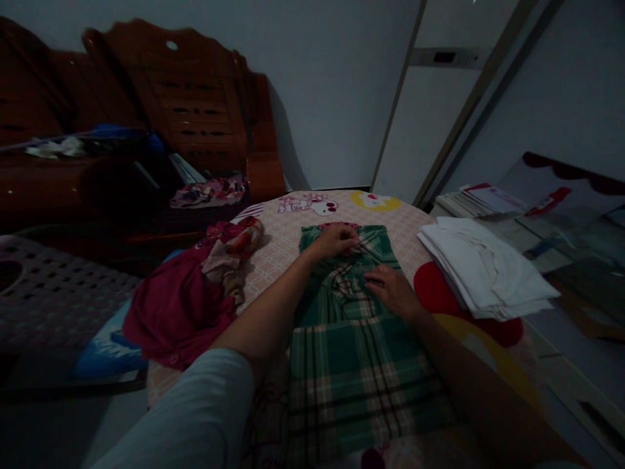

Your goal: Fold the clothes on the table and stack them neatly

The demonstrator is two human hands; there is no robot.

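Observation:
A green plaid garment [342, 365], with dark and pale stripes, lies lengthwise on the round table before me. Its far part is wrinkled and bunched, while the near part lies flatter. My left hand [336, 241] is at its far end, fingers bent down and closed on the cloth near the gathered top edge. Lower and to the right, my right hand [393, 290] rests over the wrinkled middle. Its fingers point left and are slightly apart, with nothing visible between them. The dim light hides the exact fingertip contact.
Crumpled magenta clothing [180, 299] is heaped on the left of the patterned tablecloth [273, 260]. A folded white cloth stack [488, 267] sits at the right edge, near a glass-topped stand [581, 241]. A carved wooden chair [190, 98] stands behind, left of a white appliance [434, 111].

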